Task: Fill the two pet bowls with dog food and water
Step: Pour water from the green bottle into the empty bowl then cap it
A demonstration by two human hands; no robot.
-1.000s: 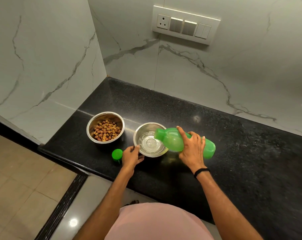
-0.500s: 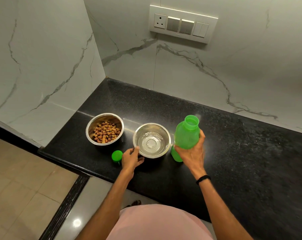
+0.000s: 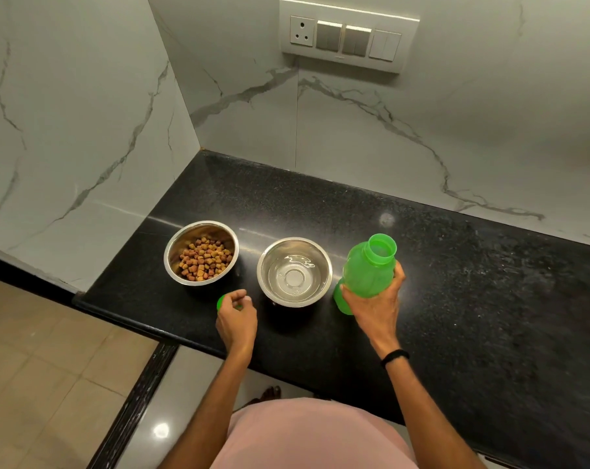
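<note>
The right hand [image 3: 375,306] is gripping the uncapped green bottle [image 3: 368,272] upright beside the water bowl [image 3: 294,271]; the left hand [image 3: 236,319] is curling its fingers [image 3: 241,296] over the green cap [image 3: 222,302] on the counter [image 3: 456,299], near the kibble bowl [image 3: 201,252]

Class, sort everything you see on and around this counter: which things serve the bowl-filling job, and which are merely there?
Job:
steel bowl of brown kibble
steel bowl of water
open green plastic bottle, in the right hand
green bottle cap, under the left hand

Merely there:
white wall switch panel
black wristband
</note>
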